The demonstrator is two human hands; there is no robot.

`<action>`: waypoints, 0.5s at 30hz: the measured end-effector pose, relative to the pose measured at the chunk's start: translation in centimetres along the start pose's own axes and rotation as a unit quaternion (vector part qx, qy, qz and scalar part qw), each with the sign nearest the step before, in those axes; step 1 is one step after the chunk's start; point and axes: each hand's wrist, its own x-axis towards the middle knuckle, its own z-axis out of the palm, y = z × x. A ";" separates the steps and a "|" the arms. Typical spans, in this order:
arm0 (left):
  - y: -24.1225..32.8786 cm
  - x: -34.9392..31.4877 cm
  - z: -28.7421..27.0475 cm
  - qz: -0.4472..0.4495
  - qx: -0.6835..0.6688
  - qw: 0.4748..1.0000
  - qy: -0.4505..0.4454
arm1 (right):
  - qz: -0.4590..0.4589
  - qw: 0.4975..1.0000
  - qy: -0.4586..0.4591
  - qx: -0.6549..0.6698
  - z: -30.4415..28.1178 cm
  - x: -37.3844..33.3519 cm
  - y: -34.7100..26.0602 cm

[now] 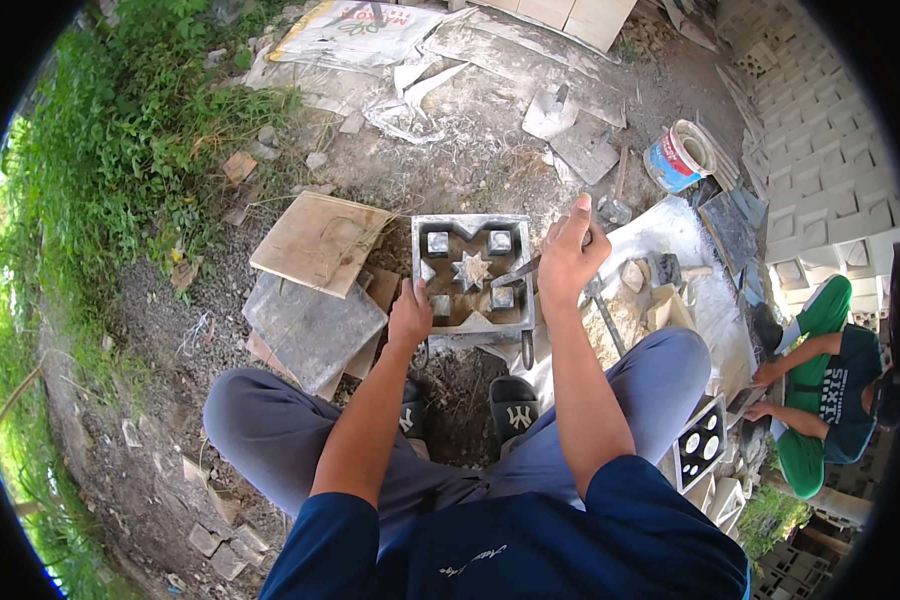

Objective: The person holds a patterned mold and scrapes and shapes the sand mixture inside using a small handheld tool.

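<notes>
A square metal block mould (470, 218) lies between my feet, with a star-shaped core (472, 270) in its middle and several small square cores around it. Brownish material covers the floor between the cores. My left hand (410, 316) grips the mould's left rim. In my right hand (573, 255), raised by the right rim, is a trowel (515, 273), its narrow blade reaching over the rim into the mould. The trowel's handle is mostly hidden in the closed fingers. Looped handles hang at the mould's near corners.
To the left, a wooden board (322, 240) rests over a grey slab (315, 325). On the right, a white sheet (660, 240) bears a heap of pale powder (610, 335). Beyond stands a paint bucket (682, 157). A co-worker (835, 390) sits at right near another mould (698, 442).
</notes>
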 end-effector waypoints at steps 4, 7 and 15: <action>0.0 0.0 0.0 0.001 0.010 1.000 0.004 | -0.017 0.994 0.042 -0.096 0.0 -0.3 0.6; 0.3 -0.1 -0.1 0.004 0.011 1.000 0.002 | -0.006 0.995 0.053 -0.082 0.0 -0.7 1.1; 1.5 -0.2 -0.3 -0.002 0.016 1.000 -0.008 | 0.012 0.992 -0.084 -0.096 -0.2 -2.2 4.0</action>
